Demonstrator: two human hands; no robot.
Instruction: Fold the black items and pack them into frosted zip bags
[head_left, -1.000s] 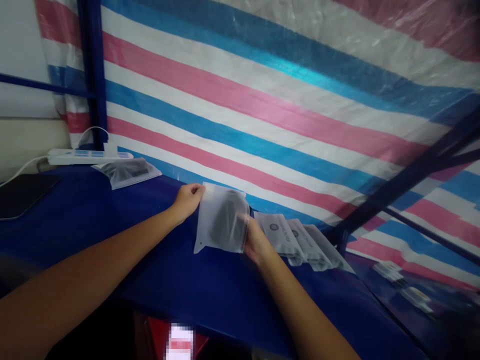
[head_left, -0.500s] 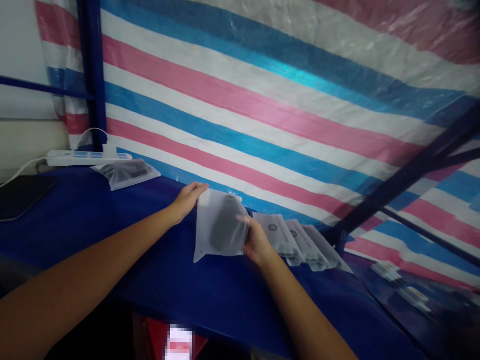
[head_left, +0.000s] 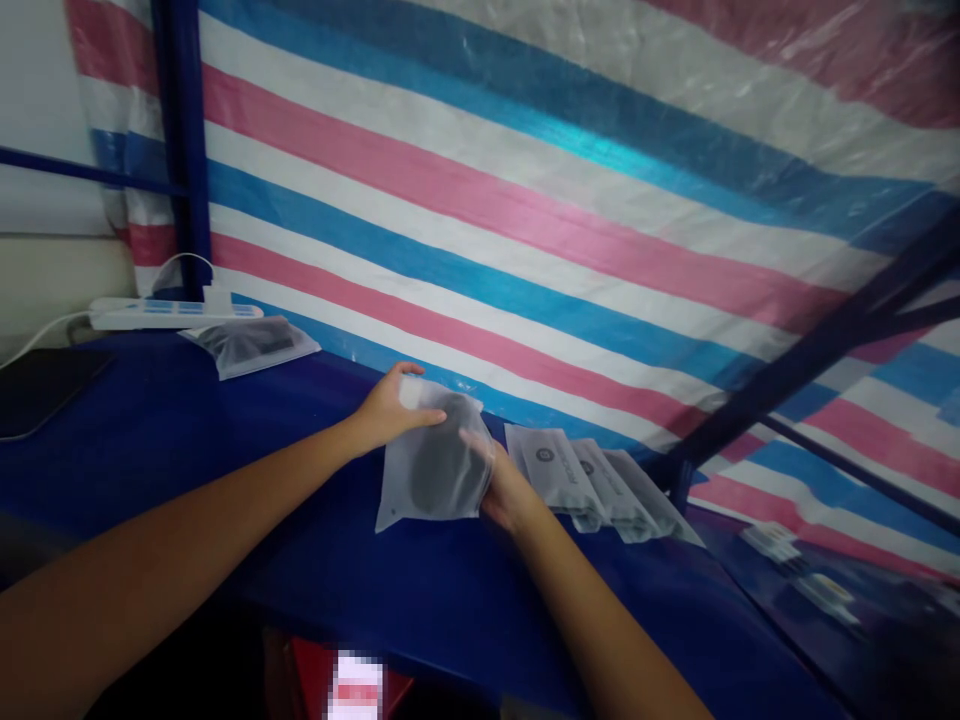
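Note:
A frosted plastic zip bag [head_left: 405, 480] is held up over the blue tabletop, a dark item showing dimly through it; its kind I cannot make out. My left hand [head_left: 397, 408] grips the bag's upper left side, thumb across the front and fingers around the far edge. At the right side is my right hand [head_left: 499, 480], whose fingers look blurred through the plastic, apparently inside the opening, against the dark item. Just right of it, several similar filled bags [head_left: 551, 465] lie overlapped in a row, dark print on their fronts.
Another filled bag [head_left: 262, 345] lies at the back left beside a white power strip [head_left: 165, 314]. A dark tablet-like slab [head_left: 52, 390] is at the left edge. Striped plastic sheeting [head_left: 487, 220] hangs behind the blue tabletop [head_left: 315, 540]. White plugs [head_left: 772, 543] lie far right.
My left hand has shifted right and its thumb now lies across the bag's front. The bag has tipped and lowered slightly to the left. My right hand stays at its right side.

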